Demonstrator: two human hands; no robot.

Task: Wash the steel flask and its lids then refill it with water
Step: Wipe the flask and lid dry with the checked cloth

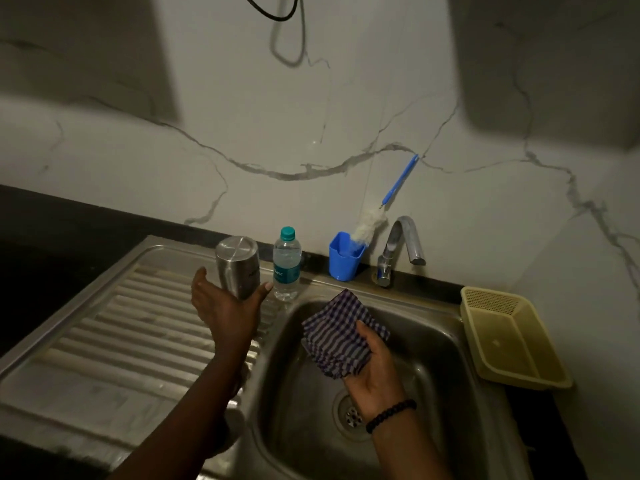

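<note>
Your left hand (pixel 225 303) reaches for the steel flask (pixel 238 266) on the drainboard (pixel 104 341) while your right hand (pixel 375 372) grips a folded checked cloth (pixel 337 336) over the sink (pixel 446 344).

The flask stands upright near the back of the ribbed drainboard, just beside a clear water bottle (pixel 286 263). Your left hand is spread wide, thumb and fingers either side of the flask's base, not yet closed on it; whether it touches is hard to tell. The tap (pixel 403 244) is off, and a blue cup (pixel 344 256) holds a bottle brush (pixel 384 209). Risks, as I judge them: a sideways nudge could topple the flask into the bottle, and smooth steel may slip from a loose hold. Light is dim.
</note>
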